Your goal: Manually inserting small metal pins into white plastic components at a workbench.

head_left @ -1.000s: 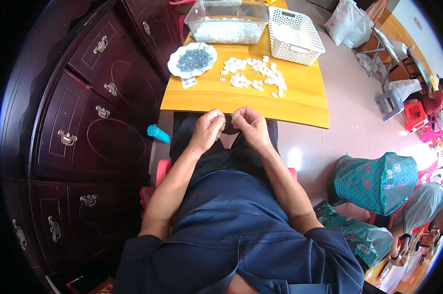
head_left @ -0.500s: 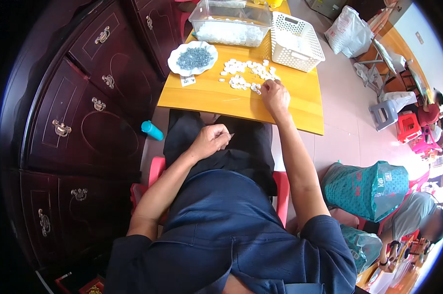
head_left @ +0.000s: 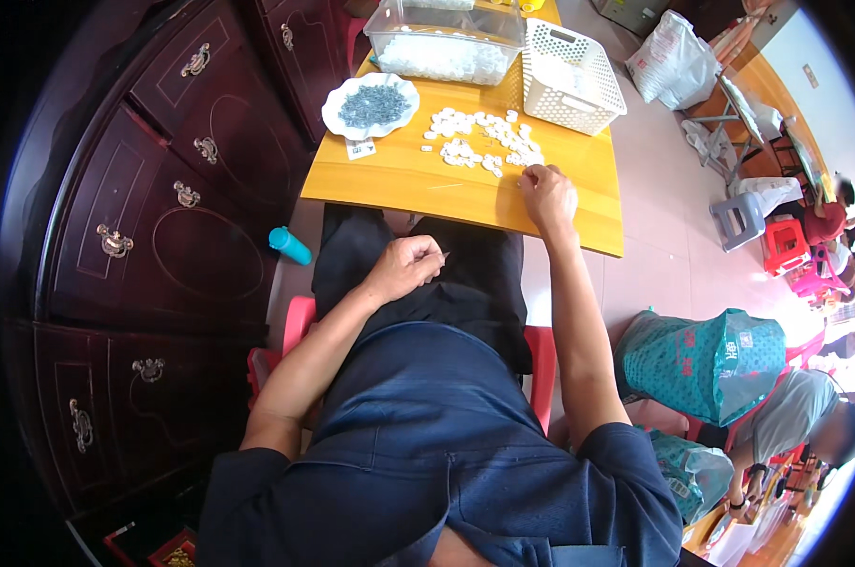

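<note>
My left hand (head_left: 407, 270) rests over my lap with its fingers curled closed. A tiny pointed tip shows at its fingertips, too small to name. Over the right part of the yellow table (head_left: 380, 180), my right hand (head_left: 549, 197) has thumb and fingers drawn together in a pinch. Whatever it holds, if anything, is hidden. Just beyond those fingertips lie many small white plastic pieces (head_left: 461, 154), spread loosely on the wood. A white scalloped dish (head_left: 332, 117) of small dark grey-blue bits (head_left: 371, 106) stands at the table's left.
A clear plastic bin (head_left: 503, 42) of white pieces and a white perforated basket (head_left: 593, 115) stand at the table's far side. Dark wooden cabinets (head_left: 153, 265) line the left, near a turquoise bottle (head_left: 290, 246). Teal bags (head_left: 701, 364) and a seated person (head_left: 796, 416) are at right.
My right hand has drawn slightly right and toward me, away from the white pieces. My left hand has stayed almost still over my lap.
</note>
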A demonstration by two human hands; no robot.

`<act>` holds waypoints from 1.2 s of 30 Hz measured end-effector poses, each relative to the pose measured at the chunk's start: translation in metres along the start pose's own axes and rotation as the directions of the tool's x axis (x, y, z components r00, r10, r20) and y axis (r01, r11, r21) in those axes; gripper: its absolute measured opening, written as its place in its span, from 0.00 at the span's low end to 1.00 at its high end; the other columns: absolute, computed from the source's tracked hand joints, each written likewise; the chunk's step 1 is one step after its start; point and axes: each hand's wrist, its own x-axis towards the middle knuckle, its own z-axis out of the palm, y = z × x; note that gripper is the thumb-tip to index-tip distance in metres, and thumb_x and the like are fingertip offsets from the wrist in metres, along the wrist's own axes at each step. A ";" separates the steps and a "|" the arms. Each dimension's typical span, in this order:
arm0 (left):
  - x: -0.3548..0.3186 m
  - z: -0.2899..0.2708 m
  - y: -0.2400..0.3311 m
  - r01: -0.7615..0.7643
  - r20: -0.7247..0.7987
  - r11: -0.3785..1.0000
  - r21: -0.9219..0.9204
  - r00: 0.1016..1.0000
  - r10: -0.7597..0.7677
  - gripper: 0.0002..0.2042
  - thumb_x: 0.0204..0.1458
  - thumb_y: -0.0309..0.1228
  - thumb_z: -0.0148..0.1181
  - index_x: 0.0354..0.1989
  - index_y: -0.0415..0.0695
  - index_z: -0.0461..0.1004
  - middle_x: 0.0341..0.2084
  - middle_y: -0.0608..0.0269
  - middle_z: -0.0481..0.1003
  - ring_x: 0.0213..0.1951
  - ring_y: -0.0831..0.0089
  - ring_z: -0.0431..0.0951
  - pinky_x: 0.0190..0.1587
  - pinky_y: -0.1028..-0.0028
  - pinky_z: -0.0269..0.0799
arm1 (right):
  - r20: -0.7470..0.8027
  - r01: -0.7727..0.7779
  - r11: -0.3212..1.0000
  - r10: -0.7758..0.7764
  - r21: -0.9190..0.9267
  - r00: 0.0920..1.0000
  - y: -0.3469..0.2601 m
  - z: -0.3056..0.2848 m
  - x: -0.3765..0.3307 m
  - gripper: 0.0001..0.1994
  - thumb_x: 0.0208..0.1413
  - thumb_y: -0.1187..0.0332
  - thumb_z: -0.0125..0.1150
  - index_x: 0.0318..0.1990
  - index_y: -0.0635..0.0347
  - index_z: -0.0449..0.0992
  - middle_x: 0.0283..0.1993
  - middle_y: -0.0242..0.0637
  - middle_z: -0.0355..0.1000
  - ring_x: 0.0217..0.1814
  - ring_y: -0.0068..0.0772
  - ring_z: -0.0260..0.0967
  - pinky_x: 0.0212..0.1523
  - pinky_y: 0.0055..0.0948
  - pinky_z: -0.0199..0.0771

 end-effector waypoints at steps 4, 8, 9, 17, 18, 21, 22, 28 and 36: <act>0.002 0.002 -0.006 -0.009 0.004 1.000 0.003 1.000 0.009 0.07 0.57 0.29 0.58 0.30 0.38 0.76 0.21 0.66 0.77 0.23 0.82 0.74 0.27 0.78 0.71 | 0.025 -0.002 0.998 0.003 -0.056 1.000 -0.001 -0.001 -0.005 0.08 0.53 0.63 0.64 0.34 0.56 0.83 0.36 0.44 0.79 0.39 0.48 0.77 0.42 0.42 0.77; 0.002 0.001 -0.004 -0.019 0.014 1.000 -0.006 1.000 0.019 0.07 0.58 0.29 0.58 0.31 0.38 0.76 0.21 0.66 0.77 0.24 0.82 0.75 0.28 0.77 0.71 | 0.012 0.002 0.998 -0.002 -0.064 1.000 -0.004 -0.002 -0.006 0.08 0.53 0.63 0.64 0.34 0.57 0.82 0.35 0.44 0.78 0.38 0.49 0.77 0.42 0.42 0.77; 0.001 0.002 -0.003 -0.019 0.011 1.000 -0.007 1.000 0.019 0.07 0.58 0.29 0.58 0.30 0.38 0.76 0.21 0.66 0.77 0.23 0.82 0.74 0.27 0.77 0.71 | 0.017 0.006 0.998 -0.005 -0.064 1.000 -0.004 -0.003 -0.007 0.07 0.53 0.64 0.64 0.34 0.57 0.81 0.36 0.45 0.78 0.38 0.50 0.77 0.42 0.43 0.77; -0.002 0.000 0.015 -0.060 -0.021 0.995 -0.084 0.998 0.058 0.06 0.60 0.29 0.56 0.31 0.42 0.74 0.24 0.69 0.76 0.21 0.85 0.69 0.24 0.82 0.65 | 0.170 -0.176 0.810 0.096 0.559 0.981 -0.048 -0.039 -0.048 0.07 0.60 0.67 0.60 0.35 0.62 0.74 0.30 0.31 0.74 0.28 0.19 0.68 0.32 0.22 0.70; -0.002 0.001 0.017 -0.057 -0.015 0.995 -0.084 0.998 0.056 0.06 0.60 0.29 0.56 0.31 0.42 0.74 0.24 0.69 0.76 0.21 0.85 0.69 0.24 0.82 0.65 | 0.170 -0.180 0.810 0.101 0.558 0.980 -0.051 -0.037 -0.056 0.07 0.60 0.67 0.60 0.35 0.62 0.74 0.30 0.31 0.74 0.28 0.19 0.68 0.32 0.22 0.70; -0.001 0.002 0.022 -0.063 -0.009 0.992 -0.110 0.998 0.062 0.06 0.61 0.28 0.56 0.31 0.42 0.74 0.24 0.69 0.75 0.22 0.86 0.69 0.24 0.82 0.65 | 0.371 -0.354 0.425 0.045 0.833 0.927 -0.062 -0.030 -0.079 0.04 0.63 0.72 0.56 0.43 0.57 0.73 0.32 0.29 0.74 0.27 0.15 0.64 0.28 0.17 0.64; -0.001 0.002 0.025 -0.076 -0.011 0.991 -0.112 0.997 0.075 0.06 0.61 0.28 0.55 0.32 0.42 0.74 0.24 0.70 0.75 0.22 0.86 0.69 0.24 0.82 0.65 | 0.372 -0.355 0.423 0.046 0.834 0.927 -0.066 -0.030 -0.086 0.04 0.63 0.72 0.56 0.43 0.57 0.73 0.32 0.29 0.74 0.27 0.15 0.64 0.28 0.17 0.64; -0.006 0.002 0.036 -0.119 -0.055 0.978 -0.169 0.992 0.111 0.06 0.63 0.29 0.55 0.34 0.41 0.74 0.25 0.70 0.75 0.22 0.87 0.68 0.25 0.83 0.64 | 0.551 -0.544 0.127 -0.021 0.829 0.834 -0.078 -0.032 -0.102 0.07 0.64 0.70 0.60 0.47 0.59 0.78 0.36 0.31 0.77 0.32 0.16 0.67 0.34 0.16 0.67; -0.010 0.005 0.052 -0.161 -0.164 0.972 -0.170 0.977 0.133 0.07 0.64 0.31 0.56 0.37 0.40 0.75 0.26 0.69 0.75 0.23 0.87 0.68 0.25 0.83 0.64 | 0.559 -0.560 -0.029 -0.049 0.828 0.828 -0.075 -0.035 -0.107 0.09 0.62 0.71 0.62 0.49 0.61 0.79 0.41 0.29 0.78 0.39 0.18 0.74 0.36 0.19 0.71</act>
